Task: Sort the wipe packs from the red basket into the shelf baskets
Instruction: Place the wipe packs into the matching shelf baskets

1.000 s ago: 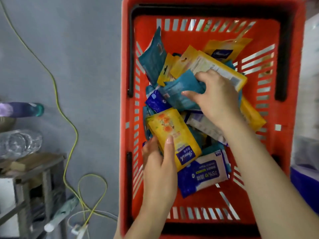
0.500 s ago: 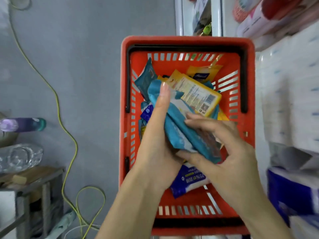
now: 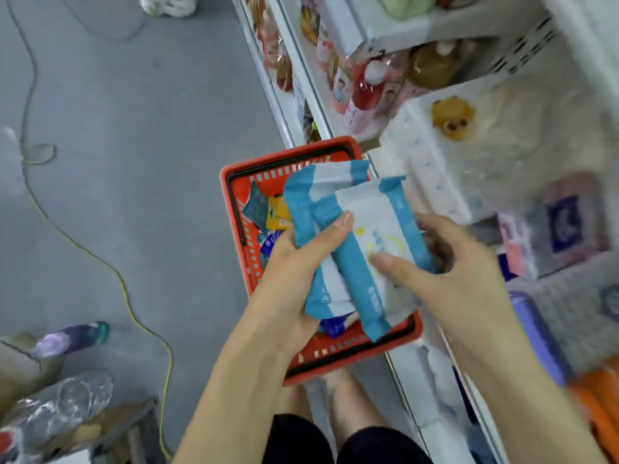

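The red basket (image 3: 234, 202) stands on the grey floor beside the shelf, with several yellow, teal and blue wipe packs (image 3: 268, 212) left inside. Above it I hold two blue-and-white wipe packs (image 3: 375, 229), one overlapping the other. My left hand (image 3: 294, 272) grips them from the left with the thumb across the top. My right hand (image 3: 445, 272) holds their right edge, thumb pressed on the front. The view is blurred at the right. A white shelf basket (image 3: 529, 45) shows at the top right.
White shelving (image 3: 311, 105) runs up the right side, stocked with pink bottles (image 3: 361, 92) and white tissue bundles (image 3: 469, 145). A yellow cable (image 3: 110, 272) trails over the floor at left. A purple bottle (image 3: 70, 339) and a clear bottle (image 3: 63, 406) lie by a low stand at bottom left.
My head has lifted, so the shelf is in view and the basket looks smaller. Both hands have raised the blue-and-white packs out of the basket and turned their pale faces up.
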A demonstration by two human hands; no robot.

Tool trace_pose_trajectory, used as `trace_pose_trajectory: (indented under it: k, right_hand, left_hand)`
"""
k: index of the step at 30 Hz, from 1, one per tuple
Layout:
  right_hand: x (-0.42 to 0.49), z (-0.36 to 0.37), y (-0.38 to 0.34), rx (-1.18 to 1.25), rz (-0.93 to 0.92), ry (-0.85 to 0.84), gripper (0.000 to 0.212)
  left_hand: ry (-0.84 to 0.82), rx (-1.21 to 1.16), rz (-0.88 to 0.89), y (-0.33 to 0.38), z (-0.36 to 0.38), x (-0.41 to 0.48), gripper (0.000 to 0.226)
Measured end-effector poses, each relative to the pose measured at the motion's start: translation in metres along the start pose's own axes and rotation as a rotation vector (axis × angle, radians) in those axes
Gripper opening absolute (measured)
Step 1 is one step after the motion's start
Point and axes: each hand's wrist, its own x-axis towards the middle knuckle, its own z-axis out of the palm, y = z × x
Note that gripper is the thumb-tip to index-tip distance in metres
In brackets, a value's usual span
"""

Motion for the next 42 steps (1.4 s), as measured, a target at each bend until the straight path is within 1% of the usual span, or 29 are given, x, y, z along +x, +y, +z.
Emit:
trace_pose_trajectory:
  k: [1,3,6,9,12,14,16,19,21,23,25,26,28,30,33,35,37,39,42]
  right_hand:
    - [-0.014,-0.007,-0.006,0.121,0.063,0.001,0.044]
    - [-0.046,-0.02,-0.015,0.302,0.161,0.051,0.042]
    - [-0.102,-0.037,-0.026,0.531,0.207,0.194,0.034]
    - [-0.165,-0.046,-0.034,0.718,0.167,0.271,0.031]
    - [-0.224,-0.045,-0.044,0.797,0.053,0.359,0.042]
    - [-0.258,-0.043,-0.052,0.807,-0.005,0.463,0.046]
    - [-0.289,-0.044,-0.058,0.778,-0.041,0.588,0.045]
    - [-0.335,-0.053,-0.055,0.708,-0.086,0.67,0.042]
    - [-0.37,-0.07,-0.049,0.743,-0.083,0.732,0.04]
    - [-0.408,-0.098,-0.042,0.772,-0.112,0.828,0.028]
    - [-0.45,-0.128,-0.032,0.643,-0.116,0.975,0.021]
    - [-0.473,-0.141,-0.025,0.568,-0.125,1.049,0.022]
    - [-0.52,-0.162,-0.006,0.472,-0.161,1.166,0.032]
    - [-0.569,-0.177,0.019,0.514,-0.203,1.25,0.036]
    - [-0.646,-0.196,0.058,0.706,-0.258,1.373,0.029]
    - [-0.695,-0.209,0.082,0.758,-0.277,1.466,0.027]
    - [-0.743,-0.22,0.104,0.757,-0.246,1.554,0.026]
    - [-0.789,-0.23,0.121,0.679,-0.135,1.601,0.026]
    - [-0.849,-0.243,0.141,0.546,0.049,1.574,0.043]
  left_hand:
    - [-0.008,0.015,-0.023,0.003,0.004,-0.011,0.038]
    - [-0.039,0.023,-0.096,0.008,0.01,-0.033,0.042]
    - [-0.141,0.055,-0.194,0.013,0.019,-0.07,0.042]
    - [-0.215,0.092,-0.286,0.012,0.029,-0.11,0.043]
    - [-0.334,0.159,-0.34,0.009,0.046,-0.151,0.047]
    - [-0.441,0.239,-0.345,0.002,0.059,-0.182,0.042]
    - [-0.548,0.373,-0.293,-0.012,0.072,-0.214,0.027]
    - [-0.702,0.532,-0.215,-0.042,0.093,-0.254,0.029]
    - [-0.763,0.597,-0.21,-0.061,0.107,-0.276,0.029]
    - [-0.829,0.679,-0.227,-0.082,0.121,-0.296,0.03]
    - [-0.895,0.759,-0.255,-0.108,0.136,-0.315,0.031]
    - [-0.921,0.789,-0.262,-0.124,0.145,-0.327,0.031]
    - [-0.963,0.812,-0.276,-0.163,0.163,-0.354,0.027]
    - [-0.995,0.812,-0.311,-0.211,0.178,-0.388,0.023]
    - [-1.052,0.797,-0.427,-0.291,0.194,-0.446,0.023]
    - [-1.096,0.808,-0.504,-0.342,0.203,-0.485,0.021]
    - [-1.125,0.843,-0.557,-0.385,0.207,-0.522,0.02]
    - [-1.146,0.871,-0.588,-0.421,0.21,-0.554,0.019]
    - [-1.166,0.901,-0.601,-0.465,0.219,-0.594,0.021]
